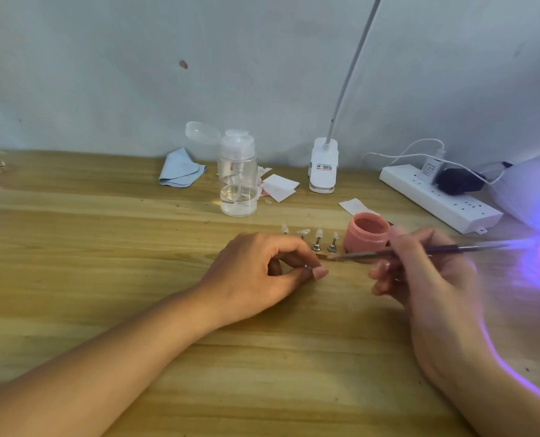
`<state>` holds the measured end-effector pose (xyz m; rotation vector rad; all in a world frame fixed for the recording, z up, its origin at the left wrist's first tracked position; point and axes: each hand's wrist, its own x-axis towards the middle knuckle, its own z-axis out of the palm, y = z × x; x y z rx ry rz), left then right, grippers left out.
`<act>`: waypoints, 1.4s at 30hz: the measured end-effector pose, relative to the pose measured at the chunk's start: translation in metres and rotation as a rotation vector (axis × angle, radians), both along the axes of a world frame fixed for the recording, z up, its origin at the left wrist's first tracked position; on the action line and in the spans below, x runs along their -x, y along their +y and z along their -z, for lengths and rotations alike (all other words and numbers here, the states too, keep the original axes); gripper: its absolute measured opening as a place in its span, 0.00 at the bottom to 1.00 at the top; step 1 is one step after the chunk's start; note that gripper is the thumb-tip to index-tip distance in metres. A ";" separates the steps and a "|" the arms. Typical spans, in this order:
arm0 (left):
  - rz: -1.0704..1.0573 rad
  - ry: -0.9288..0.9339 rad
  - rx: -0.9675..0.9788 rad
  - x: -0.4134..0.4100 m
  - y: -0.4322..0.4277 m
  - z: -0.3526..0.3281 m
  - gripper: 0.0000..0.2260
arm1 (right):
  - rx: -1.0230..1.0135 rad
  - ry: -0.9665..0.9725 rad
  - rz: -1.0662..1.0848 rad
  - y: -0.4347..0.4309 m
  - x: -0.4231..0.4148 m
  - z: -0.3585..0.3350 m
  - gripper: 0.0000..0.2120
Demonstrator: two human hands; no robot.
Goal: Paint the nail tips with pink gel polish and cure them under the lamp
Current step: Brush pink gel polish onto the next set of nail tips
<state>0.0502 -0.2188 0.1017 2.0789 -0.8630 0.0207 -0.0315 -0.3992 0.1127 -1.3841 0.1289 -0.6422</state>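
Early stage, as judged: left hand (262, 272) pinches what looks like one tip stand (307, 267) on the desk (104, 247), right hand (426, 272) grips the brush (357, 255) aimed at it, four nail tips (319, 232) beside the open gel jar (368, 234) look uncoated, curing under the lit lamp (527, 190) remains.

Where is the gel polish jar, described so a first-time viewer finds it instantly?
On the wooden table, find the white power strip at the back right. Left of its near end, beside the row of nail tips on small stands, sits the gel polish jar. It is the only short, open, opaque pink pot; the nearby pump bottle is tall and clear.
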 end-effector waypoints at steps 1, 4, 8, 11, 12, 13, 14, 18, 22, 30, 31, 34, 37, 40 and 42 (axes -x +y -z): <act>-0.003 0.003 0.009 0.001 0.000 0.000 0.02 | -0.044 -0.031 0.033 -0.002 0.001 -0.001 0.13; 0.019 0.053 0.076 0.002 -0.001 -0.001 0.02 | -0.125 -0.053 0.059 -0.007 0.002 -0.004 0.13; 0.048 0.124 0.169 0.003 0.000 -0.005 0.06 | -0.070 -0.008 -0.005 -0.003 0.003 -0.002 0.12; 0.040 0.115 0.181 0.004 -0.001 -0.005 0.01 | -0.049 0.017 -0.056 0.000 0.003 -0.001 0.11; 0.036 0.111 0.185 0.004 -0.001 -0.005 0.02 | -0.049 0.020 -0.060 0.000 0.003 -0.002 0.11; 0.034 0.106 0.186 0.004 -0.001 -0.005 0.02 | -0.049 0.023 -0.062 -0.001 0.003 -0.002 0.11; 0.034 0.102 0.185 0.004 -0.001 -0.005 0.02 | -0.047 0.027 -0.065 -0.001 0.004 -0.002 0.11; 0.045 0.083 0.177 0.003 -0.001 -0.004 0.01 | -0.022 0.048 -0.093 0.000 0.003 -0.001 0.11; 0.041 0.075 0.179 0.002 -0.001 -0.003 0.01 | -0.029 0.053 -0.051 -0.003 0.002 0.000 0.11; 0.029 0.065 0.204 0.001 -0.001 -0.001 0.02 | -0.084 -0.008 -0.034 -0.004 0.002 -0.001 0.13; 0.016 0.072 0.222 0.001 -0.001 -0.001 0.03 | -0.089 -0.021 -0.006 -0.006 0.002 -0.002 0.13; -0.026 0.119 0.292 0.001 0.002 -0.003 0.09 | -0.121 -0.046 0.053 -0.012 0.002 -0.002 0.12; -0.078 0.158 0.394 -0.004 0.006 -0.007 0.07 | -0.122 -0.044 0.075 -0.016 0.001 -0.001 0.12; -0.171 0.152 0.450 -0.013 0.012 -0.013 0.06 | -0.111 -0.038 0.067 -0.016 0.002 -0.001 0.13; -0.240 0.120 0.395 -0.019 0.017 -0.015 0.07 | -0.099 -0.037 0.061 -0.016 0.002 0.000 0.15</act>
